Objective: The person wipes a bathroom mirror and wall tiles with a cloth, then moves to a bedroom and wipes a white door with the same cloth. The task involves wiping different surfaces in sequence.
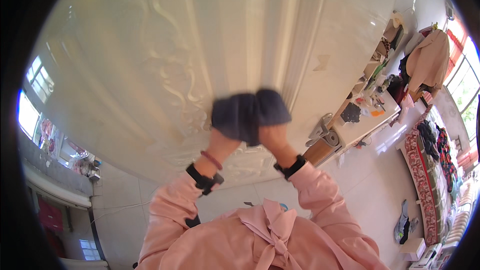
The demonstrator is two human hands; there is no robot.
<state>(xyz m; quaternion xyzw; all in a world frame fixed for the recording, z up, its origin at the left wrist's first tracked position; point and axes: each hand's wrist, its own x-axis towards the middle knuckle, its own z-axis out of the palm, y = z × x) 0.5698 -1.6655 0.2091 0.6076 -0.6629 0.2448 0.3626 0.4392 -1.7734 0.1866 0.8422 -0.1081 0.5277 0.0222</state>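
In front of me, a dark blue cloth [238, 114], blurred, is held up near a glossy cream panel [232, 37] with raised scroll carving. My left hand [224, 140] grips its left part, and my right hand [273, 135] grips the right part. The cloth hides the fingers of both hands. Whether it touches the panel, I cannot tell. A dark red bracelet [211, 160] and a black strap [204, 180] circle my left wrist. Another black strap [291, 167] is on my right wrist.
On the right stands a white table [360, 127] with many small items, beside a rolled grey mat [332, 137]. Farther right is a floral-edged bed [423, 183] with clothes on it. Clothing [403, 225] lies on the tiled floor [367, 202]. A white cable [123, 207] crosses the floor at left.
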